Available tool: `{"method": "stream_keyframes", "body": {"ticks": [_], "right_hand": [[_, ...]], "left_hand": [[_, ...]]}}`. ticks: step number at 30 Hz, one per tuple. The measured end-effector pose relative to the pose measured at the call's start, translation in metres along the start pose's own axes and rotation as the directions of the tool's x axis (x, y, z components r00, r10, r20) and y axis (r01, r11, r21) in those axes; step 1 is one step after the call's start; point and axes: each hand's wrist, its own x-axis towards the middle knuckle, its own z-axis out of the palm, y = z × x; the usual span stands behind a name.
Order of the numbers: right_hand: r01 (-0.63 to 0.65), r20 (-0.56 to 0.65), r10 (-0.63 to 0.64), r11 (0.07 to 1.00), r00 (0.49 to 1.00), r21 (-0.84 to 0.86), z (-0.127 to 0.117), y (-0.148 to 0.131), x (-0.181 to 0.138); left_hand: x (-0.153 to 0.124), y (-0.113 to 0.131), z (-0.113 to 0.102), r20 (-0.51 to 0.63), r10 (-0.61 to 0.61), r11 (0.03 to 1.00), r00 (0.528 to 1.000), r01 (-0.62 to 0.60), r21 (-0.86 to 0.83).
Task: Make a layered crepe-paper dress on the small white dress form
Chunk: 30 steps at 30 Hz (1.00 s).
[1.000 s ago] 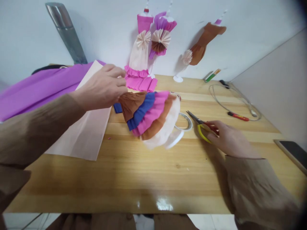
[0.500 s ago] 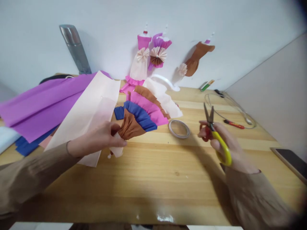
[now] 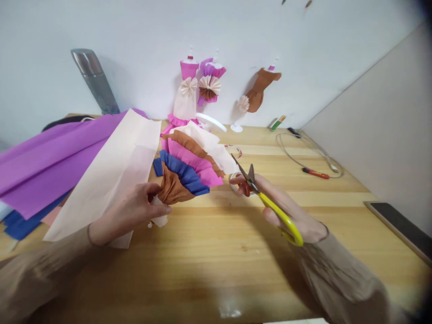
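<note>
Pinched in my left hand [image 3: 131,209] is the gathered narrow end of a layered crepe-paper doll dress [image 3: 187,166]. Its ruffles fan out to the right in brown, blue, pink, brown and cream. A small white tip pokes out below my fingers. My right hand [image 3: 286,204] grips scissors [image 3: 275,207] with yellow and red handles, their blades parted and pointing up and left, just right of the ruffles and not touching them. Behind the right fingers lies a roll of tape [image 3: 232,183], partly covered.
Cream paper [image 3: 114,166] and purple paper [image 3: 64,153] lie at left, near a grey bottle [image 3: 96,83]. Paper-dressed doll forms [image 3: 189,90] stand along the wall, a brown one [image 3: 258,92] farther right. A cable [image 3: 297,157], a red cutter [image 3: 316,173] and a phone [image 3: 401,227] lie at right.
My right hand has brought the scissors leftward, close to the ruffles and over the tape roll. My left hand keeps its hold on the dress. The view has shifted slightly.
</note>
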Motion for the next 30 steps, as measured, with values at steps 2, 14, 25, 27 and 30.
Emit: {"method": "stream_keyframes", "body": {"ticks": [2,14,25,27,30], "right_hand": [[0.011,-0.01,-0.011,1.0,1.0,-0.025,0.005,0.002,-0.001],[-0.086,-0.068,0.101,0.978,0.993,0.189,0.026,-0.005,-0.003],[-0.156,-0.138,0.168,0.983,0.976,0.099,0.032,-0.011,-0.002],[-0.173,-0.144,0.183,0.982,0.972,0.082,0.032,-0.011,-0.002],[-0.202,-0.147,0.214,0.975,0.966,0.089,0.033,-0.012,-0.003]], "left_hand": [[0.0,0.001,0.0,0.0,-0.005,1.0,1.0,0.005,-0.012],[-0.006,0.013,-0.002,-0.078,0.008,0.996,0.997,-0.001,0.091],[-0.006,0.012,-0.002,-0.143,0.024,0.965,0.989,0.014,0.262],[-0.007,0.013,-0.002,-0.122,0.013,0.969,0.992,0.018,0.247],[-0.007,0.013,-0.002,-0.11,0.004,0.972,0.994,0.022,0.234]]}}
